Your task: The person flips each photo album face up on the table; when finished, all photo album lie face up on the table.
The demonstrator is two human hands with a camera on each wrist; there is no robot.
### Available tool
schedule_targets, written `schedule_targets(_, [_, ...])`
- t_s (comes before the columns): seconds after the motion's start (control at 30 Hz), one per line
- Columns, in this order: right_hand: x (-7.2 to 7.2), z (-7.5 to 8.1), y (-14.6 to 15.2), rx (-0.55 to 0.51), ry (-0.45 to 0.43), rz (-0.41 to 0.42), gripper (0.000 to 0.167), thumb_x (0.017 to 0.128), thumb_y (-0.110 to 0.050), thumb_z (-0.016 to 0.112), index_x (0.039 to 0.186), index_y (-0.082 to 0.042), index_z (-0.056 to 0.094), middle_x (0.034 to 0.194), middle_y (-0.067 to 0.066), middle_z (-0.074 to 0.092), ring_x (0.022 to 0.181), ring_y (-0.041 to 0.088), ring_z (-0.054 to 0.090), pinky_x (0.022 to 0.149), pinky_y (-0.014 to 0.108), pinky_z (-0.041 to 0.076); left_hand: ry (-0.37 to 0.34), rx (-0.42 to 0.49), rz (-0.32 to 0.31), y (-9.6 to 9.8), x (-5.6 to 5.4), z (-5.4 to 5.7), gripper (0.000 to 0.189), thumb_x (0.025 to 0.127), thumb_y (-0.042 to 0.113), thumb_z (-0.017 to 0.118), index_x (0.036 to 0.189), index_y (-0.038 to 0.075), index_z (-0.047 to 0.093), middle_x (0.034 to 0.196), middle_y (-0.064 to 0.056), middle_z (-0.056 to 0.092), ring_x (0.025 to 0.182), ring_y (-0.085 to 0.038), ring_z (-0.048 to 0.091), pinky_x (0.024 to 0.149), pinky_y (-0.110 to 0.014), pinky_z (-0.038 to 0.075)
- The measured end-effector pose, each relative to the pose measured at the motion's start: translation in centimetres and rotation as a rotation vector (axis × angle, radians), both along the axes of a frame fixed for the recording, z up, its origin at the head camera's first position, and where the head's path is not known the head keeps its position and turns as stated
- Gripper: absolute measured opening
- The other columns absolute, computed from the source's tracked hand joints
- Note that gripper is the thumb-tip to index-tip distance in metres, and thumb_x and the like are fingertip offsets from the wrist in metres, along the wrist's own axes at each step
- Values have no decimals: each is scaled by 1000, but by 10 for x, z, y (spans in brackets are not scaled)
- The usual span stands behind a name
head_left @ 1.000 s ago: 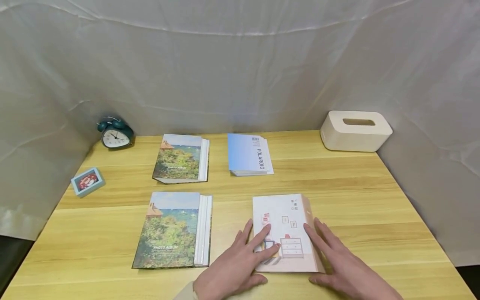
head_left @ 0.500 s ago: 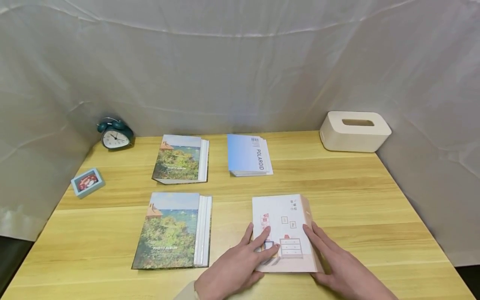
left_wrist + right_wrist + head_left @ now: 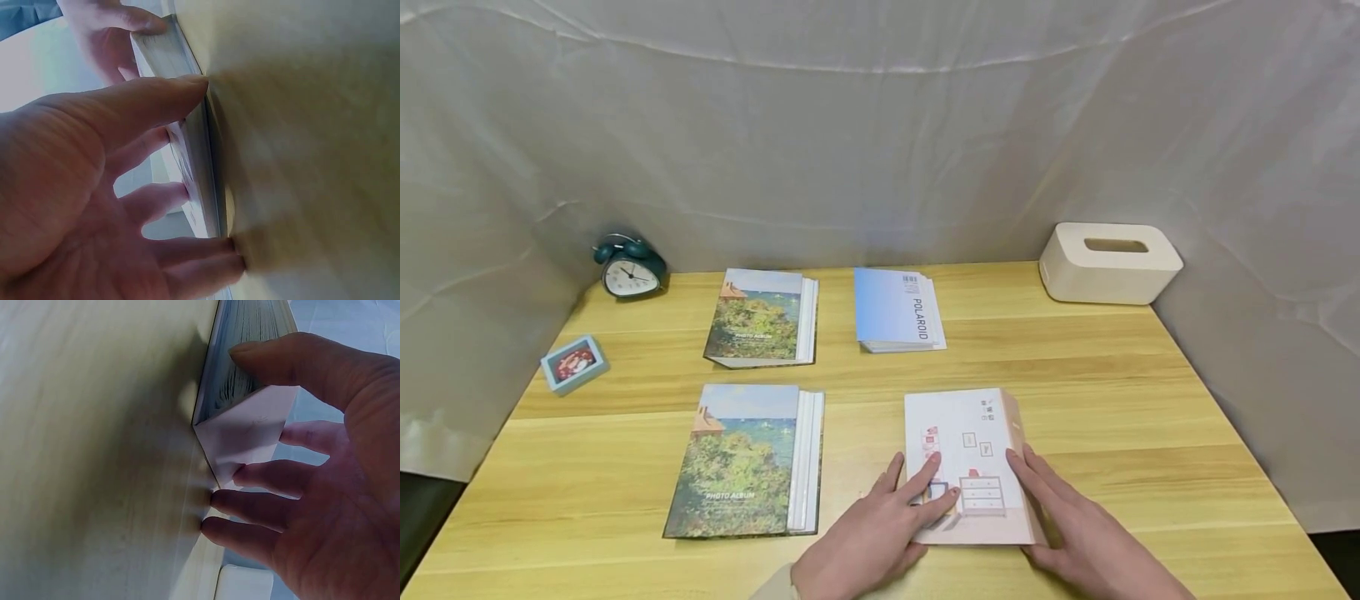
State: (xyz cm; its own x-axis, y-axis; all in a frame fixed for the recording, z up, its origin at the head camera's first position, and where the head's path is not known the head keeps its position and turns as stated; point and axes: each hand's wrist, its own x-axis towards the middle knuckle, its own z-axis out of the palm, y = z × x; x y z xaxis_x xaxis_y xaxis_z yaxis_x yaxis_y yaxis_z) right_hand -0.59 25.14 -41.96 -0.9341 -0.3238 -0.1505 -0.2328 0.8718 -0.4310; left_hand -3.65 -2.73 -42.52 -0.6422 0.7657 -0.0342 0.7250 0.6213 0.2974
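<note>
A thick white album (image 3: 958, 433) lies flat at the front right of the table, its cover printed with a drawer chest and small frames. My left hand (image 3: 872, 533) holds its left near corner, with some fingertips on the cover and the thumb along the near edge. At the spine side, my right hand (image 3: 1078, 525) grips the near corner. In the right wrist view, that thumb is by the page edges (image 3: 244, 369) and the fingers lie along the pinkish spine (image 3: 244, 437). The left wrist view shows the album's near edge (image 3: 199, 147) beyond the left thumb.
Left of the hands lies a landscape-covered photo album (image 3: 737, 467), with a similar photo album (image 3: 756, 321) behind it. A blue Polaroid album (image 3: 891, 304) lies at the back middle. Around them are an alarm clock (image 3: 631, 271), a small picture frame (image 3: 575, 364) and a tissue box (image 3: 1112, 271).
Both thumbs have moved in against the white album's near edge, and the right fingers have drawn closer along its spine. The album has shifted very slightly left; over the last half second little differs.
</note>
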Motion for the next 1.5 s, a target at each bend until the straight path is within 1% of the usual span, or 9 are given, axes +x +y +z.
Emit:
schedule_targets(0.1, [0, 0, 0, -2, 6, 0, 100, 76, -13, 81, 158, -20, 24, 157, 15, 28, 126, 28, 48, 92, 45, 50, 12, -25, 5, 0, 0, 0, 65, 89, 34, 73, 148, 31, 46, 159, -6, 28, 129, -50, 42, 89, -57, 50])
schedule_targets(0.23, [1, 1, 0, -5, 3, -3, 99, 76, -13, 81, 158, -20, 26, 156, 17, 29, 125, 30, 49, 93, 46, 49, 12, -49, 15, 0, 0, 1, 65, 90, 35, 72, 149, 34, 44, 159, -3, 27, 130, -47, 42, 85, -65, 48])
schedule_targets(0.37, [2, 1, 0, -14, 4, -5, 95, 78, -14, 81, 157, -21, 28, 156, 17, 30, 123, 29, 50, 93, 47, 49, 8, -44, 18, 0, 0, 1, 66, 91, 33, 72, 150, 33, 43, 160, -4, 26, 129, -48, 42, 85, -66, 47])
schedule_targets(0.6, [3, 3, -3, -68, 81, 20, 78, 83, -15, 78, 152, -21, 40, 154, 14, 35, 124, 27, 51, 94, 46, 49, 11, -31, 35, 1, -2, 0, 67, 90, 30, 72, 151, 30, 43, 159, -7, 28, 127, -46, 46, 86, -65, 48])
schedule_targets(0.87, [2, 11, -6, -119, 38, -21, 81, 85, -13, 77, 154, -17, 36, 155, 4, 35, 130, 22, 45, 97, 45, 47, -47, 14, 45, 0, -3, 1, 74, 90, 26, 73, 154, 28, 36, 158, -12, 27, 128, -50, 43, 88, -67, 45])
schedule_targets(1.07, [2, 14, -5, -111, 61, -21, 79, 84, -17, 79, 152, -13, 40, 156, 1, 32, 130, 22, 45, 96, 42, 49, -67, 26, 52, 0, -2, 1, 74, 91, 23, 72, 155, 29, 34, 159, -14, 25, 129, -50, 41, 89, -68, 44])
schedule_targets(1.23, [4, 15, -5, -103, 160, -2, 74, 80, -17, 82, 145, -9, 50, 153, 3, 39, 126, 23, 50, 90, 39, 53, -65, 30, 53, 0, -2, 1, 75, 91, 24, 71, 155, 29, 33, 159, -13, 24, 130, -49, 40, 90, -68, 43])
schedule_targets(1.4, [6, 14, -5, -108, 302, 31, 74, 75, -14, 85, 142, -9, 55, 149, 3, 45, 123, 24, 53, 86, 36, 54, -110, 31, 61, 0, -3, 3, 77, 91, 24, 72, 155, 30, 31, 160, -11, 22, 132, -50, 37, 91, -69, 42])
schedule_targets(1.5, [6, 14, -6, -113, 359, 48, 76, 72, -14, 87, 141, -11, 55, 149, 2, 45, 122, 24, 55, 89, 22, 50, -132, 42, 64, 0, -3, 4, 78, 90, 23, 73, 156, 30, 31, 160, -10, 21, 133, -50, 36, 92, -69, 41])
